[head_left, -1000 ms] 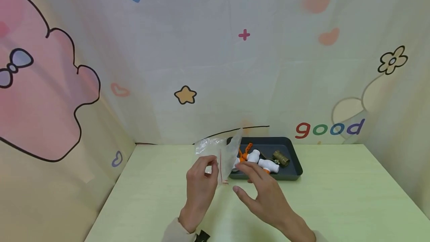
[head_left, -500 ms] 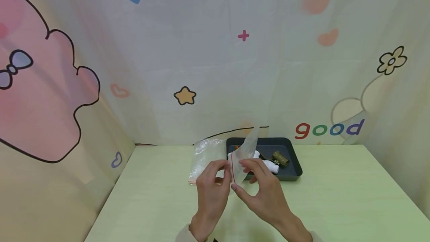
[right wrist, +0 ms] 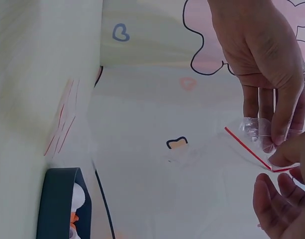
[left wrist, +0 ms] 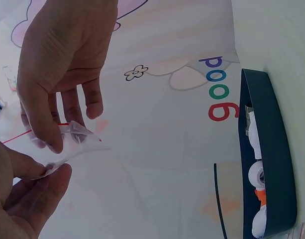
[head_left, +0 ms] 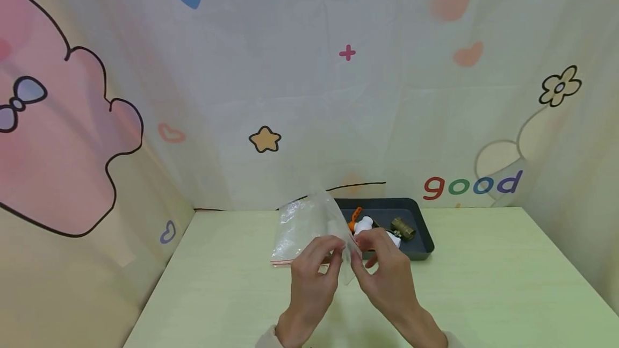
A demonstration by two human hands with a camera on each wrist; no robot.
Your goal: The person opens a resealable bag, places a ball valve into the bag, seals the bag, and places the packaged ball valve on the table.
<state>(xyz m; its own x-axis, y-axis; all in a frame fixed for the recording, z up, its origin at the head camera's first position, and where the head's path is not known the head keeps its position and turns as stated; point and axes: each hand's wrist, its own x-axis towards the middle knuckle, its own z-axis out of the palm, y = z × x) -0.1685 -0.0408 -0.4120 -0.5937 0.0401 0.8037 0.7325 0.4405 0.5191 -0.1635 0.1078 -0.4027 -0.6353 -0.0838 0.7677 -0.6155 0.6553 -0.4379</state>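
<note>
A clear zip-lock bag with a red seal line is held up over the table between both hands. My left hand pinches one side of its mouth between thumb and fingertips. On the other side, my right hand pinches the edge with the red line. The right wrist view shows the mouth of the bag spread apart, its red line bent at an angle. Nothing shows inside the bag. Behind the hands, a dark tray holds white valves with orange handles and a brass fitting.
More clear zip-lock bags lie flat on the light green table, left of the tray. A printed curtain hangs behind the table's back edge. My right hand partly covers the tray's front.
My left hand has moved right with the bag, away from the bags on the table. The right hand, earlier apart from the bag, has taken hold of its edge, and the mouth has been spread.
</note>
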